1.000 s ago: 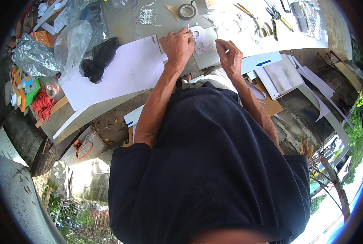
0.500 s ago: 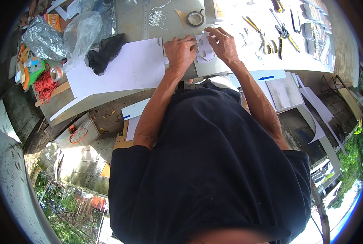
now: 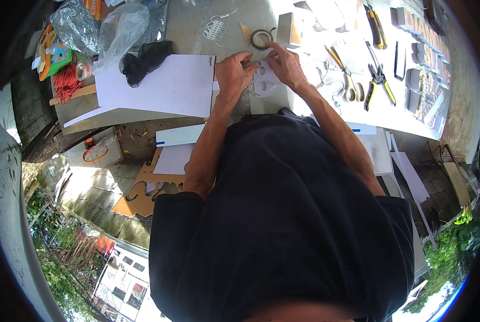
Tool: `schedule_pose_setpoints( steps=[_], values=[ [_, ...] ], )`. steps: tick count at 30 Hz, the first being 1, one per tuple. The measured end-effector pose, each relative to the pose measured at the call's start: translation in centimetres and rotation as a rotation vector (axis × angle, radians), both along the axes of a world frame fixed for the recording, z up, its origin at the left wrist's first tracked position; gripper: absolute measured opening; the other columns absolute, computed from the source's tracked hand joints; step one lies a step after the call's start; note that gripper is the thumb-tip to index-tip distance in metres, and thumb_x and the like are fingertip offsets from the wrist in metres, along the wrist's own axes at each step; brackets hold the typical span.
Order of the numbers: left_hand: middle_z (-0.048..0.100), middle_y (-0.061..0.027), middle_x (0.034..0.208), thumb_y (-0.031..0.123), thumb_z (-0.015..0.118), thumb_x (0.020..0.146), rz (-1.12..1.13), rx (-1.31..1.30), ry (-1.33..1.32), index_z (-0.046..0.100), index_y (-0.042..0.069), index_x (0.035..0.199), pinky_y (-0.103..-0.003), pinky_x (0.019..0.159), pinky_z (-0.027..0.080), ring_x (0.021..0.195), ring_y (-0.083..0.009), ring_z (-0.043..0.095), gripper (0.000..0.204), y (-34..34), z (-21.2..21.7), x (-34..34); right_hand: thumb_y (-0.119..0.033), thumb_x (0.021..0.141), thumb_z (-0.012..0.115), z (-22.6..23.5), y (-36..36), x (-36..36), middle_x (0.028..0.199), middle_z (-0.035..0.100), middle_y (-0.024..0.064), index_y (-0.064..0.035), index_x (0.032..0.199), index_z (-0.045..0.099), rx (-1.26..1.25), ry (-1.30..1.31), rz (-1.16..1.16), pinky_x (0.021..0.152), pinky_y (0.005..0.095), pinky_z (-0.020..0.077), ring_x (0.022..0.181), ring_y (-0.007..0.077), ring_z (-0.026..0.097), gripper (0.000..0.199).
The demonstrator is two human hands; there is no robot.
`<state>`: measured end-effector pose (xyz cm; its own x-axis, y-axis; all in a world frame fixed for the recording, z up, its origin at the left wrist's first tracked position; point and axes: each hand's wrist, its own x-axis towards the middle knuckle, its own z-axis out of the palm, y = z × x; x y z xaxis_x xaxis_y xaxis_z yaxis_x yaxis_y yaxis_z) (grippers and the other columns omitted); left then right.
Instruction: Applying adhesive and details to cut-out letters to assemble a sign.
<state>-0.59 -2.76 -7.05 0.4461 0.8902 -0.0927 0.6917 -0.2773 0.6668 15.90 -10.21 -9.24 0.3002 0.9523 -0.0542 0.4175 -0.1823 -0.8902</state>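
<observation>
My left hand (image 3: 234, 75) is over the far middle of the table, its fingers bent inward. My right hand (image 3: 286, 65) faces it, fingers curled and the index stretched toward a roll of black tape (image 3: 261, 39). Whatever the fingertips of either hand hold is too small to make out. Between and just below the hands lies a small white sheet piece with cut-out holes (image 3: 264, 86). A thin pale wire or chain-like strand (image 3: 249, 90) shows beside the left wrist. Left of the tape lies a white wire-like bundle (image 3: 215, 30).
A large white sheet (image 3: 159, 88) with black mesh cloth (image 3: 143, 63) is left of my hands. Plastic bags (image 3: 123, 29) and red cord (image 3: 66, 86) lie farther left. On the right are scissors (image 3: 349, 86), pliers (image 3: 378, 80), a yellow-black cutter (image 3: 376, 27) and block letters (image 3: 420, 27).
The view has shifted, so the table sits lower in it. My right hand's index finger now reaches to the tape roll's edge; both hands stay close to the white piece.
</observation>
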Motion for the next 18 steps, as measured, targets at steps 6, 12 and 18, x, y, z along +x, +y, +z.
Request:
schedule_pose_setpoints(
  steps=[6, 12, 18],
  values=[
    [0.076, -0.0061, 0.083, 0.020, 0.080, 0.085, 0.058, -0.270, -0.149, 0.077, 0.002, 0.105, -0.026, 0.070, 0.053, 0.074, -0.0111, 0.069, 0.027, -0.2, -0.7, 0.2, -0.012, 0.092, 0.068, 2.1, -0.3, 1.4, 0.092, 0.072, 0.0106, 0.0027, 0.128, 0.060, -0.172, 0.260, 0.046, 0.061, 0.0315, 0.0539, 0.071, 0.0161, 0.069, 0.040],
    [0.075, -0.0061, 0.087, 0.011, 0.077, 0.091, 0.106, -0.574, -0.593, 0.076, -0.003, 0.100, -0.024, 0.072, 0.052, 0.077, -0.0100, 0.066, 0.017, -1.0, 2.6, 0.4, -0.022, 0.096, 0.070, 5.5, -0.2, 2.5, 0.087, 0.072, 0.0058, 0.0023, 0.114, 0.069, -0.197, 0.574, 0.160, 0.061, 0.0258, 0.0516, 0.074, 0.0108, 0.066, 0.031],
    [0.075, -0.0076, 0.087, 0.006, 0.079, 0.088, 0.133, -0.579, -0.687, 0.076, -0.003, 0.098, -0.023, 0.073, 0.053, 0.080, -0.0093, 0.067, 0.014, -2.1, 6.1, 0.6, -0.023, 0.097, 0.071, 8.3, -0.7, 2.7, 0.086, 0.072, 0.0045, -0.0006, 0.107, 0.072, -0.148, 0.570, 0.153, 0.060, 0.0251, 0.0503, 0.072, 0.0081, 0.064, 0.025]
  ],
)
